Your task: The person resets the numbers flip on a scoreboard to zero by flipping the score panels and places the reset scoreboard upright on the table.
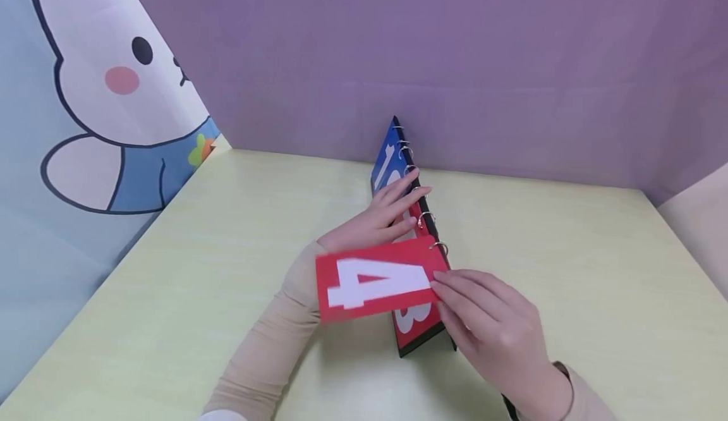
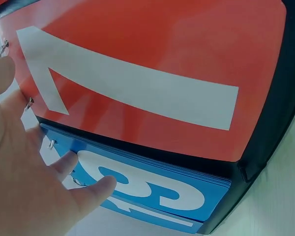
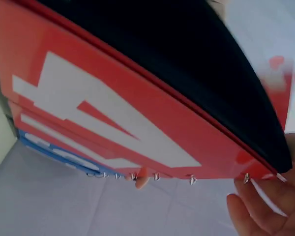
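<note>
Card (image 1: 378, 280), edge in right grip (image 1: 500, 332)

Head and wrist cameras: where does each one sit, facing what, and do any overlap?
Head: on the person's head, facing forward and down at the flip board; left hand and right hand show.
Left wrist: on that wrist, facing a red card; left hand shows.
Right wrist: on that wrist, facing a red 4 card; right hand shows.
Head and left wrist views share the left hand.
</note>
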{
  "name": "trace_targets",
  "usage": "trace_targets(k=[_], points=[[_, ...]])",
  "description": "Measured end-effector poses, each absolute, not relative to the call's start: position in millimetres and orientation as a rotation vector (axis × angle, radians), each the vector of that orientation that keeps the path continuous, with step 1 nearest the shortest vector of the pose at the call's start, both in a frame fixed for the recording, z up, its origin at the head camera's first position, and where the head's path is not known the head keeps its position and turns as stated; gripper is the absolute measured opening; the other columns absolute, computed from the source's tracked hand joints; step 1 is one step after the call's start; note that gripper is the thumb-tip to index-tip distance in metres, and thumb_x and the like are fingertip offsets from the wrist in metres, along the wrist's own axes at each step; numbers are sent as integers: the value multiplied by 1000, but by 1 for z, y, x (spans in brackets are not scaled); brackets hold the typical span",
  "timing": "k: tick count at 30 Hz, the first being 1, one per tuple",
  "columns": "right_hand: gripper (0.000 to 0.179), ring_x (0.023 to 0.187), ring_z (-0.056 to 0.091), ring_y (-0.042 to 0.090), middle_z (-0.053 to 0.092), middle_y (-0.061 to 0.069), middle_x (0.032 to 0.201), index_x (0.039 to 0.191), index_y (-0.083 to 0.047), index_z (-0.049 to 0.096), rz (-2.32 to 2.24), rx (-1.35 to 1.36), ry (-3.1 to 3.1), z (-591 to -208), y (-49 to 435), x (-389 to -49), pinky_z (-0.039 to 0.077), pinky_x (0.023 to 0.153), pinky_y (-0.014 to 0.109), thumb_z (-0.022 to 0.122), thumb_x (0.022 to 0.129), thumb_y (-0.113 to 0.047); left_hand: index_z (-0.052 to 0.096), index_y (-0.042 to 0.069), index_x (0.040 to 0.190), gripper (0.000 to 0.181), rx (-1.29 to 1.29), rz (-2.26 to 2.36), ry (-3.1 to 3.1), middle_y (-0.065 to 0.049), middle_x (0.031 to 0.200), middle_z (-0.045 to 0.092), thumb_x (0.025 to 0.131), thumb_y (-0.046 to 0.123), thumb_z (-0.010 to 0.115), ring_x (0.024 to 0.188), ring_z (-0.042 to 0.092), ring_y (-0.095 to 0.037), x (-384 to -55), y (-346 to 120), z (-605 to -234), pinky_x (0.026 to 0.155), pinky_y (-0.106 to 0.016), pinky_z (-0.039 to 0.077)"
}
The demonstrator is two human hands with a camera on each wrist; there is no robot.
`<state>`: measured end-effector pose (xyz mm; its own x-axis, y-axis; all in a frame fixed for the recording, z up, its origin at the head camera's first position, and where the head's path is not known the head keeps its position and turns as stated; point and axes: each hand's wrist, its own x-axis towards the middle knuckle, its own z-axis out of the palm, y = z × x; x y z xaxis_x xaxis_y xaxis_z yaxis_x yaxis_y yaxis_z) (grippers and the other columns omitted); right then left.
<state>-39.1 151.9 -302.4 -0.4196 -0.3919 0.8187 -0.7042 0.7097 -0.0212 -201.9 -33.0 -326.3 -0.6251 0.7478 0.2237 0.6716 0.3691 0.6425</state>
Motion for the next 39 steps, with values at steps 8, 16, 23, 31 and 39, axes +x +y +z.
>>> trace_targets(k=[8, 16, 23, 31, 39], points=[[42, 85, 66, 23, 72, 9, 94, 96, -5, 75, 397, 1098, -2108, -295, 161, -41, 51, 76, 38, 42, 100, -32, 24, 25, 151, 60, 1235, 1133, 2468, 8, 159, 0, 96, 31, 48, 144, 4, -13, -200, -36, -322, 105, -45, 40], [48, 91, 63, 19, 71, 3, 94, 96, -9, 74, 323, 1233, -2189, -290, 169, -41, 48, 84, 36, 32, 103, -31, 27, 25, 150, 56, 1213, 1170, 2416, 11, 159, -2, 97, 31, 46, 145, 0, -17, -201, -38, -323, 110, -55, 28], [48, 102, 59, 23, 68, 3, 98, 90, -12, 72, 319, 1232, -2242, -296, 167, -42, 45, 90, 39, 33, 102, -36, 26, 26, 150, 56, 1203, 1186, 2409, 16, 158, -5, 98, 31, 47, 145, -3, -17, -201, -37, -323, 112, -59, 19], [34, 104, 55, 19, 65, 6, 104, 96, -9, 69, 698, 1269, -2164, -292, 179, -54, 37, 102, 19, 52, 96, -38, 26, 29, 149, 56, 1171, 1192, 2414, 18, 158, -6, 98, 31, 48, 145, -4, -16, -202, -35, -322, 112, -59, 19], [18, 107, 55, 2, 66, 4, 106, 104, -4, 67, 1030, 1040, -2308, -295, 213, -78, 40, 95, 11, 60, 92, -15, 27, 27, 149, 56, 1169, 1195, 2430, 16, 158, -6, 98, 30, 49, 146, -3, -18, -203, -34, -324, 112, -59, 21]])
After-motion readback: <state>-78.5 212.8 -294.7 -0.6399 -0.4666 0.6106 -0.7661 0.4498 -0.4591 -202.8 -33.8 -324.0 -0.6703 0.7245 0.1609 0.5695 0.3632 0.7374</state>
